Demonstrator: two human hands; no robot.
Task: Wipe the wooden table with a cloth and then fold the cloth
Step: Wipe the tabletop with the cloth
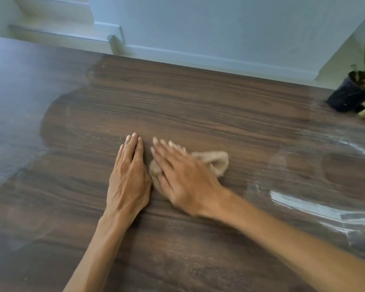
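Both hands lie flat on the dark wooden surface (177,98), close together near the middle of the view. The left hand (129,175) rests palm down with its fingers straight and together, holding nothing; it looks placed there as a brace, steadying the person's lean while the other hand works. The right hand (179,175) is also spread, fingers straight and slightly fanned, pressing down on the cloth (215,161) rather than gripping it. That flat press suits wiping, since an open palm drives the fabric across the wood. The right hand is smeared with motion blur, so I cannot say for certain whether the thumb tucks under any fabric.

Bunched and crumpled, the cloth is a small beige rag, partly hidden beneath the right palm, with a loose loop of it sticking out past the fingers on the far right side and a bit showing between the two hands. It is nowhere near folded.

Further out, the wood around the hands shows dark and clean, while pale dusty haze covers the left side and a white powdery arc (303,205) curves across the right. By that look, wiping is under way with both flanks left to do. A potted plant (354,89) stands at the far right corner, well apart from the hands.
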